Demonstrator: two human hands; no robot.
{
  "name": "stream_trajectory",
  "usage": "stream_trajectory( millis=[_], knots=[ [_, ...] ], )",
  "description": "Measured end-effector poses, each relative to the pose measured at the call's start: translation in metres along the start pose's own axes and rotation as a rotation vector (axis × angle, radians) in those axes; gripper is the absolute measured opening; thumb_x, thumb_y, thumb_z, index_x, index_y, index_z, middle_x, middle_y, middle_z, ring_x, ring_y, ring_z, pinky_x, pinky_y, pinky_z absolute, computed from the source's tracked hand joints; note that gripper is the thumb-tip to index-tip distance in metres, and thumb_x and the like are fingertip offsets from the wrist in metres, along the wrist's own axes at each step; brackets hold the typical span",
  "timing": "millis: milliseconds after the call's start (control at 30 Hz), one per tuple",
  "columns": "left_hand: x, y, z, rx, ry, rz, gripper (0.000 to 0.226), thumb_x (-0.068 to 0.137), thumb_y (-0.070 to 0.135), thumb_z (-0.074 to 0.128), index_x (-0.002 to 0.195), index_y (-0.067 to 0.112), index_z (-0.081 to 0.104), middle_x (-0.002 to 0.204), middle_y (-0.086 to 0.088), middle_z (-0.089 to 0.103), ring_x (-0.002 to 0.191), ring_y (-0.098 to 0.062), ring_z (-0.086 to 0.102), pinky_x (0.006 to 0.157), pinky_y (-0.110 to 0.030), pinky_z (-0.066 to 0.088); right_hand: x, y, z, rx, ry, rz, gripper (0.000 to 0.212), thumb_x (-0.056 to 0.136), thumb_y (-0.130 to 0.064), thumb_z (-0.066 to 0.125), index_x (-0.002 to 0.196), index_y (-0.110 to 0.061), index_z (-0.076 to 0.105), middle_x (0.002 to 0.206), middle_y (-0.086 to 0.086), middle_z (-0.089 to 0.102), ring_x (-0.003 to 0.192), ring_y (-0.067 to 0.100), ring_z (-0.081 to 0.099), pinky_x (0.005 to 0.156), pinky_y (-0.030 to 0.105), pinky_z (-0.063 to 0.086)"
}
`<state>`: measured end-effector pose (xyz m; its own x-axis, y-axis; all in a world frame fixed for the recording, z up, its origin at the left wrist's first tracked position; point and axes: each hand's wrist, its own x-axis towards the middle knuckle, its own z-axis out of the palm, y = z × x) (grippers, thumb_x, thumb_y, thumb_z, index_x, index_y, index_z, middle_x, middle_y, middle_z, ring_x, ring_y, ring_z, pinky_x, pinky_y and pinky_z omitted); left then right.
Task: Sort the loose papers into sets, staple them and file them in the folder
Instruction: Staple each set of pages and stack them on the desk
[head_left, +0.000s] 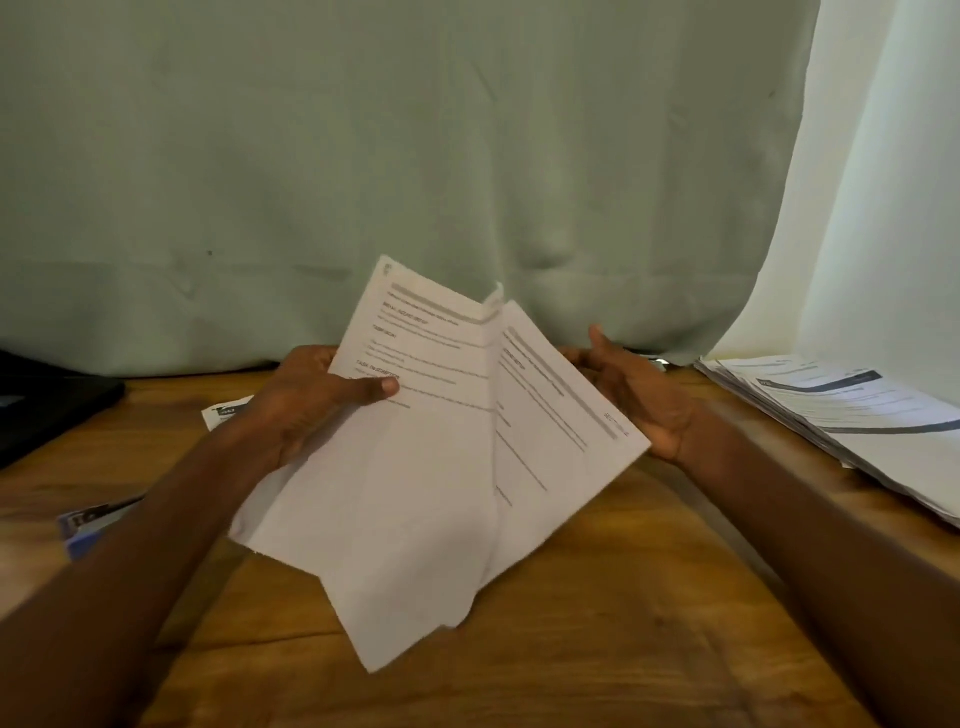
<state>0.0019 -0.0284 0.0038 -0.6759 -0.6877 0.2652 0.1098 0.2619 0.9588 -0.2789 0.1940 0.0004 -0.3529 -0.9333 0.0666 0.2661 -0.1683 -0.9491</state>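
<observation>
Your left hand (306, 395) pinches the fanned papers (447, 441) above the bench (597, 649), seemingly to compare pages, while your right hand (639, 395) waits alongside, fingers (597, 338) loose and empty.

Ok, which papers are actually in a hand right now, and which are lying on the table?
The printed sheets in the middle, pinched by the left hand. The fanned stack at right and the slip beyond the left wrist lie untouched on the table.
</observation>
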Motion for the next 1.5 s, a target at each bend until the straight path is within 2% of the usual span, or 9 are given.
stream_trajectory(
  millis=[100,267,433,600,800,900,1067,1233,1500],
  knots=[
    [-0.001,-0.002,0.0,-0.157,0.188,0.007,0.044,0.078,0.004,0.085,0.12,0.007,0.074,0.113,-0.004,0.078,0.097,-0.015,0.076,0.087,-0.028,0.06,0.002,0.002,0.001,0.165,-0.039,-0.06,0.07,0.099,-0.054,0.059,0.15,-0.007,0.049,0.151,0.018,0.05,0.137,0.034,0.051,0.109,0.048,0.049],
    [-0.004,-0.005,0.012,-0.363,0.321,0.03,0.046,0.083,-0.004,0.079,0.127,0.007,0.07,0.116,-0.003,0.076,0.099,-0.013,0.074,0.081,-0.022,0.057,0.004,0.018,0.026,0.089,0.033,-0.135,0.048,0.098,-0.032,0.065,0.142,-0.015,0.058,0.138,0.015,0.064,0.125,0.033,0.064,0.092,0.046,0.06],
    [-0.002,-0.007,0.014,-0.056,0.19,0.048,0.031,0.079,0.002,0.084,0.103,0.02,0.077,0.092,0.01,0.08,0.083,-0.005,0.076,0.069,-0.014,0.059,0.013,0.038,0.042,-0.095,0.24,-0.212,0.032,0.099,-0.01,0.064,0.13,-0.017,0.065,0.122,0.006,0.074,0.112,0.029,0.071,0.091,0.045,0.06],
    [0.002,-0.006,0.0,0.039,0.193,0.014,0.025,0.082,0.011,0.085,0.103,0.023,0.078,0.094,0.011,0.08,0.084,-0.008,0.077,0.07,-0.018,0.056,0.014,0.031,0.029,-0.282,0.302,-0.226,0.032,0.1,-0.012,0.063,0.131,-0.018,0.064,0.12,0.003,0.075,0.109,0.029,0.072,0.093,0.05,0.058],
    [0.002,-0.004,-0.01,0.203,0.127,-0.035,0.014,0.084,0.018,0.085,0.094,0.024,0.077,0.087,0.015,0.079,0.078,-0.009,0.076,0.061,-0.017,0.054,0.012,0.033,0.021,-0.556,0.355,-0.246,0.03,0.098,-0.011,0.064,0.122,-0.029,0.067,0.111,-0.01,0.076,0.098,0.014,0.074,0.075,0.03,0.061],
    [0.0,-0.001,-0.009,0.291,0.113,-0.037,0.015,0.087,0.019,0.082,0.101,0.021,0.079,0.091,0.008,0.08,0.083,-0.018,0.077,0.073,-0.029,0.058,0.012,0.035,0.025,-0.695,0.372,-0.26,0.041,0.097,-0.009,0.06,0.114,-0.046,0.06,0.103,-0.025,0.068,0.097,0.005,0.068,0.068,0.021,0.054],
    [-0.002,0.001,-0.002,0.217,0.07,-0.061,0.026,0.094,0.009,0.073,0.12,0.009,0.075,0.109,-0.002,0.078,0.101,-0.025,0.074,0.101,-0.045,0.055,0.012,0.032,0.022,-0.436,0.366,-0.206,0.035,0.098,-0.006,0.061,0.113,-0.037,0.066,0.114,-0.003,0.075,0.099,0.021,0.074,0.073,0.036,0.062],
    [0.002,0.001,-0.002,-0.034,0.062,-0.055,0.039,0.091,0.005,0.075,0.129,0.008,0.07,0.123,-0.002,0.075,0.117,-0.024,0.069,0.115,-0.044,0.044,0.008,0.023,0.014,-0.139,0.08,-0.201,0.046,0.098,-0.003,0.059,0.142,-0.015,0.054,0.132,0.015,0.068,0.119,0.041,0.066,0.102,0.061,0.051],
    [-0.001,-0.003,0.004,-0.159,-0.12,-0.167,0.05,0.078,0.005,0.08,0.127,0.006,0.069,0.123,-0.011,0.074,0.11,-0.028,0.073,0.09,-0.038,0.06,0.005,0.03,0.058,-0.014,-0.113,-0.233,0.047,0.1,-0.007,0.059,0.146,-0.01,0.051,0.139,0.019,0.062,0.126,0.041,0.061,0.101,0.054,0.054]
  ],
)
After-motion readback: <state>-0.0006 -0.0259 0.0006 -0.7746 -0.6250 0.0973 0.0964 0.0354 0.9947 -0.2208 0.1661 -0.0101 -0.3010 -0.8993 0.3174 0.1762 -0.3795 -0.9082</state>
